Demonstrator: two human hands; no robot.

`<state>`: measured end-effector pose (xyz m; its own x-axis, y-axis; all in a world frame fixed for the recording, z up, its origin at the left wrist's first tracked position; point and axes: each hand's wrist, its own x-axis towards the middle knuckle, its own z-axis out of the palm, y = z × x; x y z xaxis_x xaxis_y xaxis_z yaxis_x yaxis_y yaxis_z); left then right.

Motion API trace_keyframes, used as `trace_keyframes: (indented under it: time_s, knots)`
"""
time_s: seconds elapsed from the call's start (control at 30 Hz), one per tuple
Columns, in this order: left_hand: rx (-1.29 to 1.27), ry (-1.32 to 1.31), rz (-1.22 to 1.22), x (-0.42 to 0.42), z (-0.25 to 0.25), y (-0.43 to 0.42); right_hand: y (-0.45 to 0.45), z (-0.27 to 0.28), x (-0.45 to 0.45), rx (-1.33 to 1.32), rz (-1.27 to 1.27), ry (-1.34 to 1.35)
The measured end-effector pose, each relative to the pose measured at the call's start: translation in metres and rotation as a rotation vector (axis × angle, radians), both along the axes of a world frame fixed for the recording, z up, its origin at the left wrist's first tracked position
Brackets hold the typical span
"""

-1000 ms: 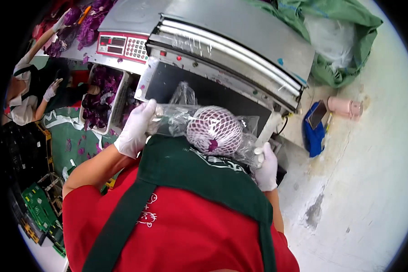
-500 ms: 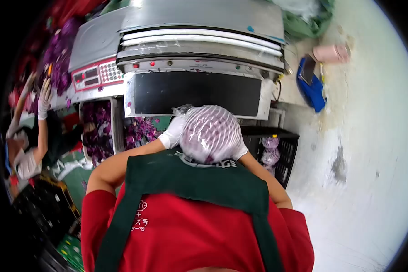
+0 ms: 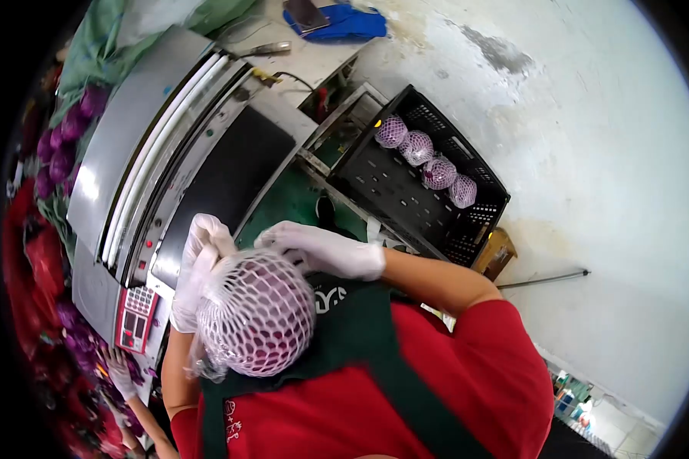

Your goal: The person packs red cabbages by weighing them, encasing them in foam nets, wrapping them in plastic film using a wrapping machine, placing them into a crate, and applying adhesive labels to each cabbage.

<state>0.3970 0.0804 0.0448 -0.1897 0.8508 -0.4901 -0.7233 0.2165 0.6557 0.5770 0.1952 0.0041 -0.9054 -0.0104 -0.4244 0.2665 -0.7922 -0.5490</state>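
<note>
A purple cabbage in white foam netting and clear film (image 3: 259,317) is held up close to the green apron. My left hand (image 3: 197,264), in a white glove, is closed on the wrapped cabbage along its upper left side. My right hand (image 3: 314,249), gloved too, touches the top of the cabbage with bent fingers; what its fingertips hold is hidden. Loose film bunches at the cabbage's lower left. Just beyond my hands is the wrapping machine's black plate (image 3: 233,168).
A black crate (image 3: 390,191) at the upper right holds several netted cabbages (image 3: 439,173) in a row. A scale (image 3: 135,317) stands left of the machine. A co-worker's gloved hand (image 3: 120,371) is at lower left. A phone and blue cloth (image 3: 352,23) lie at the top.
The view has turned toward the crate, now seen from above. My hands have shifted from both sides of the wrapped cabbage to its upper side. The film is now drawn round it.
</note>
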Motion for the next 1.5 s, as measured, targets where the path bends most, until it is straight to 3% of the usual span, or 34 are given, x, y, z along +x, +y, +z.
trace_keyframes:
  time_s: [0.03, 0.07, 0.1, 0.13, 0.2, 0.27, 0.33, 0.4, 0.47, 0.6, 0.63, 0.67, 0.7, 0.73, 0.77, 0.9, 1.03, 1.2, 1.27, 1.33, 1.37, 1.4, 1.47, 1.5]
  knots:
    - [-0.103, 0.132, -0.102, -0.002, -0.002, 0.011, 0.003, 0.011, 0.013, -0.048, -0.077, 0.092]
    - [-0.164, -0.067, -0.091, 0.008, 0.001, 0.024, 0.001, 0.018, 0.023, -0.1, -0.15, 0.182]
    - [-0.135, 0.237, -0.119, 0.004, -0.042, 0.034, -0.001, 0.009, 0.027, 0.199, -0.202, 0.206]
    - [-0.231, 0.238, -0.067, 0.014, -0.049, 0.049, 0.001, -0.006, 0.033, 0.499, -0.254, 0.225]
    - [-0.141, 0.318, 0.132, 0.044, -0.063, 0.081, 0.025, -0.034, 0.057, -0.061, -0.361, 0.23]
    - [-0.157, 0.285, 0.076, 0.079, -0.061, 0.113, 0.054, -0.038, 0.083, -0.133, -0.498, 0.133]
    - [-0.163, 0.215, -0.04, 0.088, -0.077, 0.124, 0.076, -0.101, 0.123, -0.308, -0.735, 0.076]
    - [-0.33, 0.353, -0.07, 0.095, -0.081, 0.128, 0.114, -0.138, 0.16, -0.505, -0.767, 0.025]
    - [-0.404, 0.326, -0.053, 0.088, -0.108, 0.116, 0.149, -0.192, 0.18, -0.623, -0.838, 0.047]
    - [-0.546, 0.309, 0.033, 0.092, -0.111, 0.11, 0.194, -0.326, 0.193, -0.371, -0.906, -0.228]
    - [-0.56, 0.311, 0.042, 0.092, -0.109, 0.108, 0.197, -0.351, 0.183, -0.245, -1.055, -0.478]
    - [-0.572, 0.314, 0.057, 0.09, -0.108, 0.105, 0.203, -0.339, 0.166, -0.193, -1.204, -0.663]
    - [-0.593, 0.312, 0.075, 0.088, -0.108, 0.1, 0.203, -0.389, 0.159, 0.075, -1.309, -0.644]
    - [-0.586, 0.301, 0.088, 0.085, -0.111, 0.091, 0.202, -0.416, 0.158, 0.496, -1.246, -0.734]
    - [-0.582, 0.299, 0.113, 0.084, -0.111, 0.086, 0.2, -0.381, 0.147, 0.515, -1.265, -0.729]
    - [-0.58, 0.301, 0.213, 0.08, -0.105, 0.063, 0.199, -0.362, 0.142, 0.765, -1.038, -0.869]
    - [-0.373, 0.278, 0.331, 0.073, -0.102, 0.032, 0.206, -0.318, 0.148, 0.368, -0.91, -0.668]
    - [-0.243, 0.323, 0.622, 0.023, -0.083, -0.009, 0.232, -0.278, 0.105, 1.307, -0.875, -0.71]
    - [-0.164, 0.417, 0.759, 0.005, -0.073, -0.04, 0.197, -0.193, 0.049, 1.353, -0.757, -0.71]
    - [-0.229, 0.623, 0.872, -0.033, -0.061, -0.077, 0.184, -0.185, 0.01, 1.201, -0.831, -0.545]
    - [-0.212, 0.651, 0.98, -0.055, -0.057, -0.102, 0.183, -0.191, -0.004, 0.973, -0.85, -0.617]
    - [-0.2, 0.681, 1.083, -0.08, -0.053, -0.13, 0.124, -0.108, -0.055, 0.725, -0.873, -0.693]
    - [-0.29, 0.857, 1.292, -0.148, -0.071, -0.192, 0.093, -0.103, -0.092, 0.708, -0.922, -0.501]
    - [-0.341, 0.933, 1.396, -0.187, -0.087, -0.226, 0.126, -0.147, -0.08, 1.127, -0.711, -0.351]
